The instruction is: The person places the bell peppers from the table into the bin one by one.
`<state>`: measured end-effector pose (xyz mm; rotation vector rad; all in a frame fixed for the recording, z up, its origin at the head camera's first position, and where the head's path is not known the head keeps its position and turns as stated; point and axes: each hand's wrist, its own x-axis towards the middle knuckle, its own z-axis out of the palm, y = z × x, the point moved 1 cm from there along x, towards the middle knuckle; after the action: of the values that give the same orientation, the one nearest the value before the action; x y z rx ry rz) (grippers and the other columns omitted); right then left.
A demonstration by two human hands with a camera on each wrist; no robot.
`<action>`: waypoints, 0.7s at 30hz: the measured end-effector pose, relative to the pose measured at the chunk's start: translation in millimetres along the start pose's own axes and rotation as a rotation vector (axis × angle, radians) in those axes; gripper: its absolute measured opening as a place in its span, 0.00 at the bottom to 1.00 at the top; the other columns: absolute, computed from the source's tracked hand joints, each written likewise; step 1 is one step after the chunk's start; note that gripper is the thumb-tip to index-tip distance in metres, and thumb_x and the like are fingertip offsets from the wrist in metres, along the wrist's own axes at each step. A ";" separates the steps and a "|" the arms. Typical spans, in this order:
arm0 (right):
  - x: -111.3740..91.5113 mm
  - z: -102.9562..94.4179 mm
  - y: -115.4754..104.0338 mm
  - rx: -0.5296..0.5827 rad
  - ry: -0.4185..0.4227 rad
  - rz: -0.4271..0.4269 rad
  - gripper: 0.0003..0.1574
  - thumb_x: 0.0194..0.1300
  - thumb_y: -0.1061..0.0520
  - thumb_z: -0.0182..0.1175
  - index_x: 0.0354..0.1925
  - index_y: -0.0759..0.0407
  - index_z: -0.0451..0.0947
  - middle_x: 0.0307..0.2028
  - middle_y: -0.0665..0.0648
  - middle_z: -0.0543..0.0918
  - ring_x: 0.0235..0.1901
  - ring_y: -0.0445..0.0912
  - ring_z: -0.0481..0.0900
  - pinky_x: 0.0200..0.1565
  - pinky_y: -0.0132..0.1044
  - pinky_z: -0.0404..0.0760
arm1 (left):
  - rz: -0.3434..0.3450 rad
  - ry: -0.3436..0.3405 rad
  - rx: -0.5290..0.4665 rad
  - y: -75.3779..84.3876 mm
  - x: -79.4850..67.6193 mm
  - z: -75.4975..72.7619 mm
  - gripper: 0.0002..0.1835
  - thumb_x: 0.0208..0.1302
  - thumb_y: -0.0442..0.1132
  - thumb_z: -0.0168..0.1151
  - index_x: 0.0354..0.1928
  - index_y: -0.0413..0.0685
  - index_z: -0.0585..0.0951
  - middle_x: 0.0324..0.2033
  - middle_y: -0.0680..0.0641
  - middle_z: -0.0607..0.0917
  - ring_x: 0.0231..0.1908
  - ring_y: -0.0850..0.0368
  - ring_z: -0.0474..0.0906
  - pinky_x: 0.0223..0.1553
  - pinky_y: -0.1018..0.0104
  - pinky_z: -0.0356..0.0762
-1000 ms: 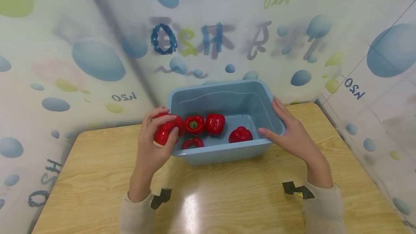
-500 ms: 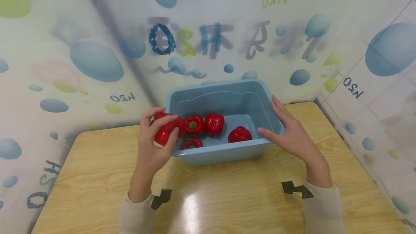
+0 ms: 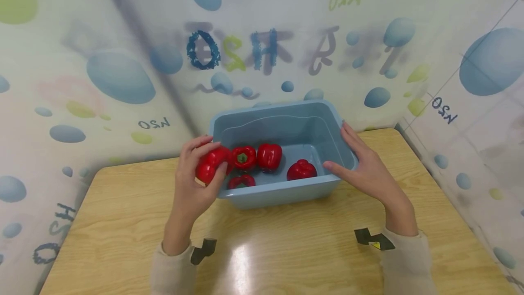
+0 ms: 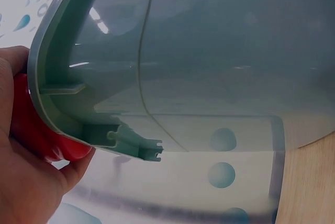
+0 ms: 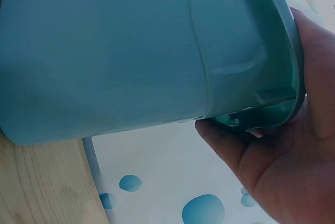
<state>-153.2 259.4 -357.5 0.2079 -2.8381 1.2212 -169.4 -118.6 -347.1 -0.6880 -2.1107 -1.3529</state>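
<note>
My left hand (image 3: 192, 190) holds a red bell pepper (image 3: 208, 169) at the left rim of a blue plastic bin (image 3: 282, 195), fingers over its top and thumb on its near side. In the left wrist view the same bell pepper (image 4: 44, 130) shows just past the bin's rim. Several more red bell peppers lie inside: one (image 3: 269, 156) near the middle, one (image 3: 302, 170) to the right, and others by the left end. At the opposite end, my right hand (image 3: 370, 174) grips the rim, with fingers tucked under its lip in the right wrist view.
The bin stands on a wood-grain table (image 3: 294, 249), near its back edge. A white curtain-like sheet (image 3: 135, 149) printed with blue and green drops rises behind the table and along its right side.
The pepper in my left hand has turned slightly, and its pale patch at the bottom is now out of sight. My left fingers have shifted a little; the right hand stays on the bin.
</note>
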 end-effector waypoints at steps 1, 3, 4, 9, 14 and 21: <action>0.0 0.1 0.0 0.001 0.000 0.001 0.60 0.62 0.38 0.68 0.80 0.42 0.45 0.82 0.43 0.45 0.81 0.58 0.47 0.70 0.73 0.60 | -0.001 -0.001 -0.002 0.0 -0.1 0.0 0.34 0.46 0.26 0.74 0.60 0.43 0.79 0.65 0.39 0.75 0.67 0.51 0.70 0.58 0.78 0.78; -0.1 0.3 0.1 -0.002 0.001 0.002 0.60 0.62 0.38 0.68 0.80 0.42 0.45 0.82 0.43 0.44 0.81 0.58 0.47 0.69 0.73 0.60 | -0.001 -0.003 -0.001 0.2 -0.1 0.1 0.34 0.46 0.25 0.75 0.60 0.43 0.79 0.65 0.39 0.75 0.67 0.51 0.70 0.58 0.78 0.78; -0.1 0.2 -0.1 -0.002 0.001 0.003 0.60 0.62 0.38 0.68 0.80 0.42 0.45 0.82 0.43 0.44 0.81 0.58 0.47 0.69 0.73 0.60 | 0.000 -0.004 0.000 0.2 -0.1 0.2 0.34 0.46 0.26 0.75 0.60 0.44 0.79 0.65 0.40 0.75 0.67 0.51 0.70 0.59 0.78 0.78; -0.4 0.1 -0.5 0.001 0.001 0.004 0.60 0.62 0.38 0.68 0.80 0.42 0.45 0.82 0.43 0.44 0.81 0.58 0.47 0.70 0.73 0.60 | 0.017 -0.010 0.005 0.3 -0.1 1.2 0.33 0.47 0.26 0.75 0.60 0.44 0.80 0.65 0.43 0.76 0.68 0.50 0.69 0.59 0.77 0.78; -0.9 -0.2 -0.8 0.005 -0.003 0.005 0.60 0.62 0.38 0.68 0.81 0.43 0.45 0.82 0.43 0.44 0.81 0.58 0.46 0.70 0.73 0.59 | 0.028 -0.017 -0.005 0.6 0.3 2.0 0.33 0.48 0.26 0.74 0.60 0.43 0.79 0.66 0.44 0.76 0.69 0.49 0.70 0.60 0.76 0.78; -0.6 0.0 -0.7 0.000 -0.002 0.003 0.60 0.62 0.38 0.68 0.81 0.43 0.45 0.82 0.43 0.44 0.81 0.58 0.46 0.70 0.73 0.59 | 0.015 -0.027 -0.006 -0.1 -0.3 2.6 0.33 0.46 0.26 0.75 0.58 0.42 0.79 0.67 0.44 0.75 0.68 0.51 0.70 0.59 0.77 0.78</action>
<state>-152.5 259.0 -357.0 0.2049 -2.8410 1.2215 -169.7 -116.3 -348.3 -0.7265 -2.1192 -1.3496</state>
